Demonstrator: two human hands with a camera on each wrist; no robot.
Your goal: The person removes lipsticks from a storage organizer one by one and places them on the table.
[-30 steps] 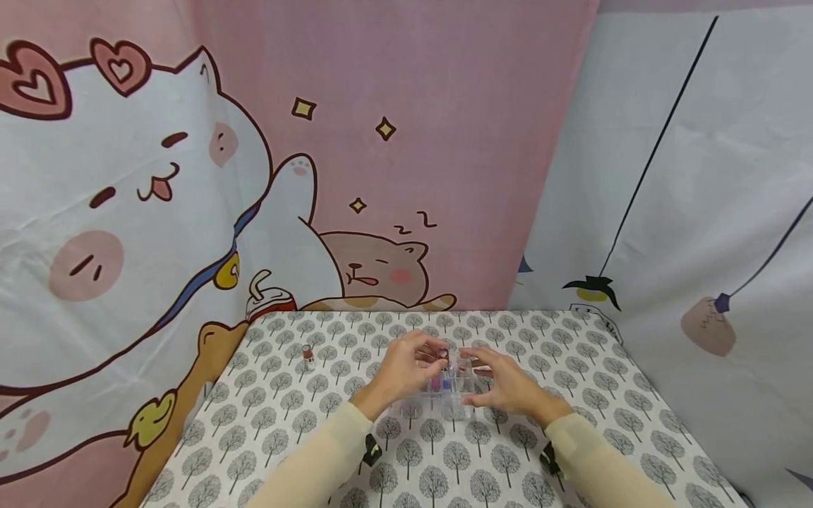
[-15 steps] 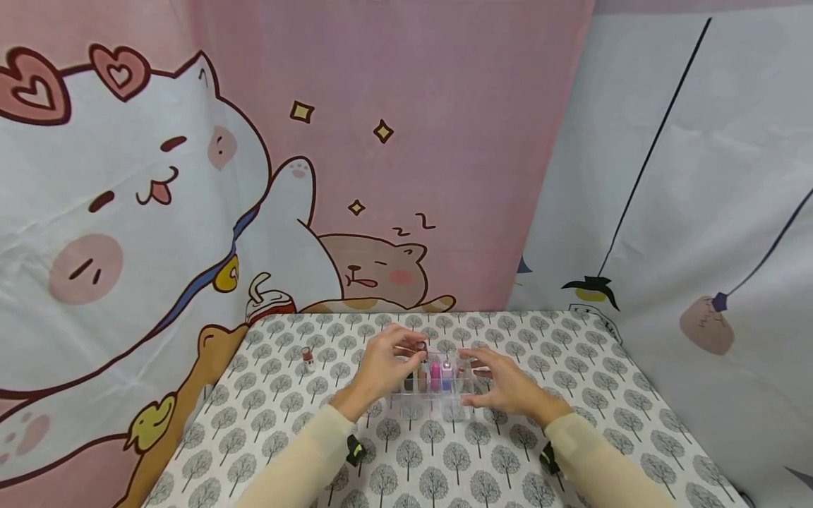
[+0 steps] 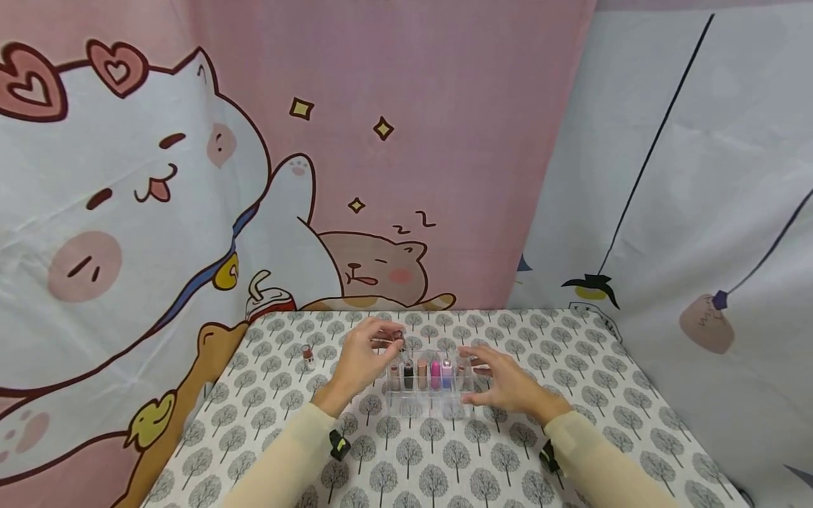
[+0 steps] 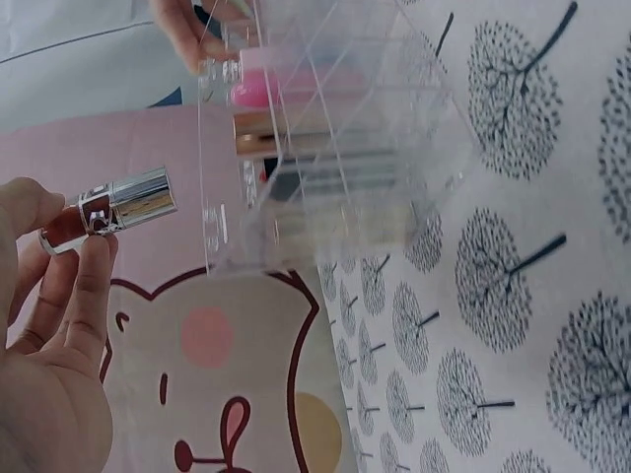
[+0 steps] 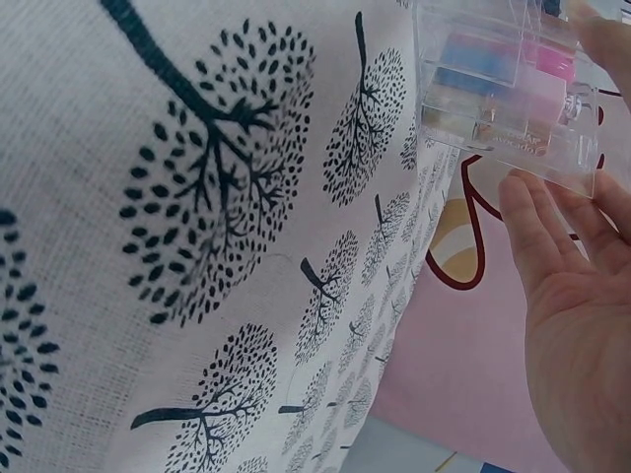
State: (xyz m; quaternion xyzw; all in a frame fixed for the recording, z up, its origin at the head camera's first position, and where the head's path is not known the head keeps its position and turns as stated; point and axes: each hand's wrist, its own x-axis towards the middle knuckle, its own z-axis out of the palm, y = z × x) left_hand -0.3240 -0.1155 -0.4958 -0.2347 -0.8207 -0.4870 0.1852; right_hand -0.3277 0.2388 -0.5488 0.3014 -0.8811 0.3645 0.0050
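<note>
My left hand (image 3: 363,358) pinches a small lip gloss tube (image 4: 108,209) with a silver cap and dark red body between thumb and fingers. It is raised just past the left end of a clear plastic organizer (image 3: 416,402), apart from it. Several lip products stand in the organizer's slots, among them a bright pink tube (image 3: 435,375), a black one (image 3: 408,374) and a brownish one (image 3: 422,375). At the organizer's right end, my right hand (image 3: 504,381) holds it, thumb at the front and fingers behind. The right wrist view shows fingertips against the organizer's clear wall (image 5: 557,177).
A reddish-brown lip tube (image 3: 308,356) stands alone on the table's left side. A white cloth with grey tree prints (image 3: 457,458) covers the table. Behind it hangs a pink and white cartoon curtain (image 3: 444,141).
My left hand has moved left across the organizer, carrying the lip gloss tube past its left end, which uncovers the slots. My right hand has stayed at the organizer's right end.
</note>
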